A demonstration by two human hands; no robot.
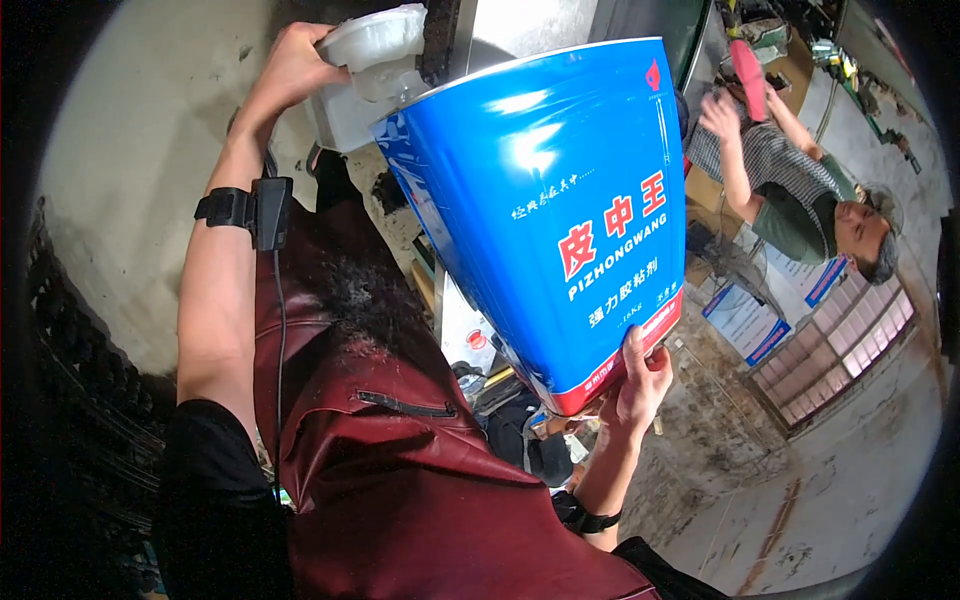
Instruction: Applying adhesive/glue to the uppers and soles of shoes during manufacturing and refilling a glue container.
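Observation:
A large blue metal can (560,230) with a red band at its base is tilted in front of me. My right hand (640,385) grips its lower end, thumb along the printed face and the other fingers mostly hidden beneath. At the can's upper left end, my left hand (300,70) is closed on the edge of a translucent whitish plastic container (375,45). This container is close against the can's corner; whether they touch, I cannot tell. The can's far side and any opening in it are out of sight.
A dark red apron (400,480) covers my front. On the right, another person (780,170) in a dark green top raises both hands near a pink-red piece (747,80). Blue-and-white posters (748,325) and a barred window (840,365) are on the wall behind.

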